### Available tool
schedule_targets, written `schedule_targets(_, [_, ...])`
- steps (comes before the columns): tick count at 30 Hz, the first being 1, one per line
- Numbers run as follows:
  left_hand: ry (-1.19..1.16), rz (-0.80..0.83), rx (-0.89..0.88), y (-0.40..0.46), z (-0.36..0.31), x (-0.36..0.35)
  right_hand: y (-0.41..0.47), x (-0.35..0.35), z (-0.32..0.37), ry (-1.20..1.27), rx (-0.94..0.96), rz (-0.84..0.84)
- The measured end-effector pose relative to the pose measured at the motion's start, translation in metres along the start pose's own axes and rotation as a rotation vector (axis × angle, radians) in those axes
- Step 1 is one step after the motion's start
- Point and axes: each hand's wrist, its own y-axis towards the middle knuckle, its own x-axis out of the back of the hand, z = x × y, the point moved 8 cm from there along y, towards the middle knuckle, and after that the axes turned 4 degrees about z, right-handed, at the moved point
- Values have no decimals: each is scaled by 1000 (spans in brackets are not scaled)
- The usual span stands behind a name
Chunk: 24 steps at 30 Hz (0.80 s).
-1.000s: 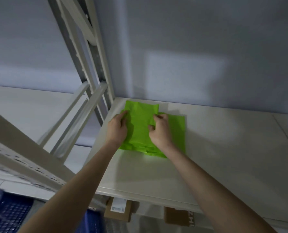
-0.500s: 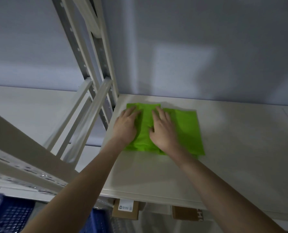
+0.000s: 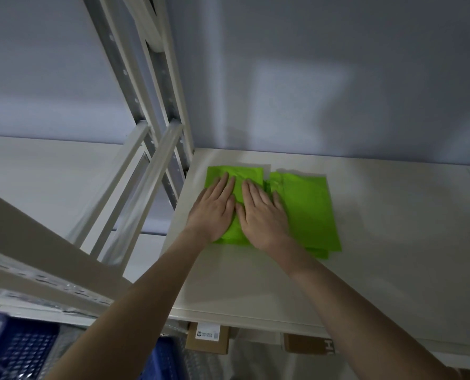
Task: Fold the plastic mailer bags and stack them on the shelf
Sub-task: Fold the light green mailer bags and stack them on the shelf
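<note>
**Both palms now flat on the green mailer**

Fingers that were curled at the folded bag's top edge a second ago now lie straight, and both hands have slid together over the plastic.

Nearest the camera, below the front lip of the shelf (image 3: pixel 393 242), two cardboard boxes show: one with a white label (image 3: pixel 208 338) and a second (image 3: pixel 308 344) to its right with dark lettering cut off by the lip. A blue plastic crate (image 3: pixel 22 349) sits well to the left of them, lower down.

On the shelf, near its back left corner, lies the folded green mailer bag (image 3: pixel 235 178). The left hand (image 3: pixel 214 208) presses it with straight, spread fingers, palm down. The right hand (image 3: pixel 264 212) lies just beside it, thumbs almost touching, also flat with extended fingers, holding nothing. Under and to the right of the folded bag rests a stack of green mailer bags (image 3: pixel 308 209), its edges showing in layers at the near right corner. A white strip peeks out behind the folded bag's far edge; what it is cannot be told.

Left of the shelf stand pale perforated metal uprights (image 3: pixel 157 86) with slanted braces (image 3: pixel 146 204). Beyond them a second pale shelf surface (image 3: pixel 50 174) runs leftward. Behind everything rises a grey-blue wall (image 3: pixel 338 64) carrying a faint lighter patch.
</note>
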Motion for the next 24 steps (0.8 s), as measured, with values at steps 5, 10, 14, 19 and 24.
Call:
schedule_targets(5, [-152, 53, 49, 1, -1, 12, 6, 9, -4, 111, -15, 36])
schedule_targets(10, [-167, -35, 58, 0, -4, 24, 8, 29, -6, 273, 6, -39])
schedule_targets(14, [-154, -74, 64, -3, -9, 31, 1, 45, -12, 417, 35, -126])
schedule_targets(19, [-163, -146, 49, -8, -23, 36, -14, 51, -52, 238, -105, -173])
schedule_targets(24, [-84, -140, -8, -10, -42, 29, -26, 35, -71, 172, -173, -85])
